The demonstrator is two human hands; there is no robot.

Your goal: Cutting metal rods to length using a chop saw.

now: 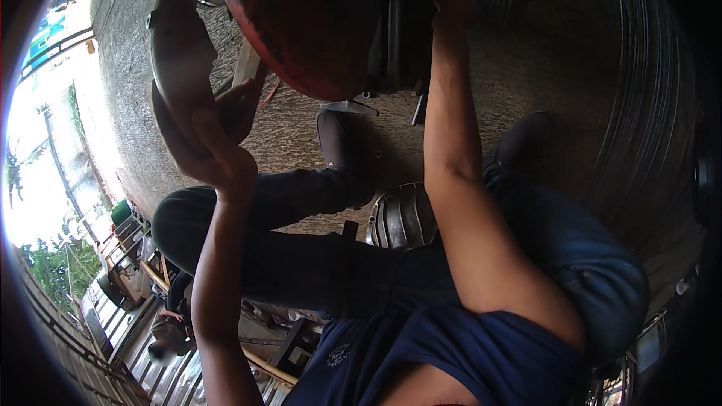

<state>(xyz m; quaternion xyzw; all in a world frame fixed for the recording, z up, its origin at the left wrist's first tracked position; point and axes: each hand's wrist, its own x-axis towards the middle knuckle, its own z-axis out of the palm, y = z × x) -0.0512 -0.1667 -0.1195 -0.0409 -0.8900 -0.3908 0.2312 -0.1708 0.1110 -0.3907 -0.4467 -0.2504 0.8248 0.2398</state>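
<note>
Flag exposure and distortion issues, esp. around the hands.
All head view: outdoor background at left blows out to white; right hand sits in shadow, finger detail dim; left hand on the curved grey piece reads clearer; long thin rods at right look bowed, likely fisheye; corners go black.

The person wears a navy short-sleeved shirt [489,353] with small pale print [338,355] on the chest, dark blue jeans [594,278] and dark shoes [331,135]; the left hand [219,152] and right hand [455,9] are bare.
</note>
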